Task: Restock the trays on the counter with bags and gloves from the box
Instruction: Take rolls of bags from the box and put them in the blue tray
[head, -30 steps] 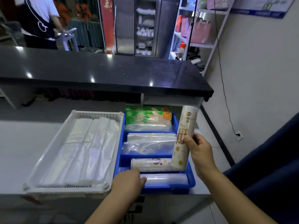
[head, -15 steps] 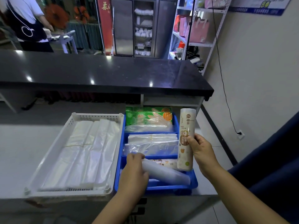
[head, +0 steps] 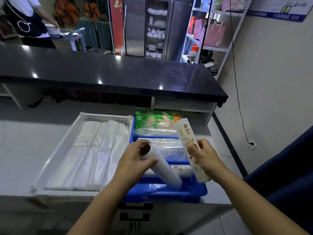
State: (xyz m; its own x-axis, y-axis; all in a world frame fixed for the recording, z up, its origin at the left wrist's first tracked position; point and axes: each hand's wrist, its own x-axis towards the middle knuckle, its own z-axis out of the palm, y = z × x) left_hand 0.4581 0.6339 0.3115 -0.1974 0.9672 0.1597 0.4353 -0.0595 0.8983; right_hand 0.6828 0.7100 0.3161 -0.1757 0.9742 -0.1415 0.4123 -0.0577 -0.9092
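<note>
My left hand (head: 135, 160) grips a plain white bag roll (head: 162, 170) by its upper end, tilting it up out of the front compartment of the blue tray (head: 169, 194). In my right hand (head: 205, 155) is a printed bag roll (head: 188, 146), held nearly upright over the tray's right side. Another printed roll (head: 182, 170) lies in the front compartment. Clear bags (head: 162, 146) fill the middle compartment, and a green glove pack (head: 157, 119) sits at the back. Beside it on the left, the white tray (head: 55, 160) holds flat stacks of white bags (head: 91, 153).
Both trays rest on a grey counter (head: 25, 150) below a raised black countertop (head: 101, 72). A person in an apron (head: 25, 19) stands beyond it at the far left. A white wall (head: 271, 82) and a shelf rack (head: 213, 31) are on the right.
My left hand has picked up the plain white roll from the front compartment and lifted its left end upward. My right hand has tilted the printed roll slightly leftward.
</note>
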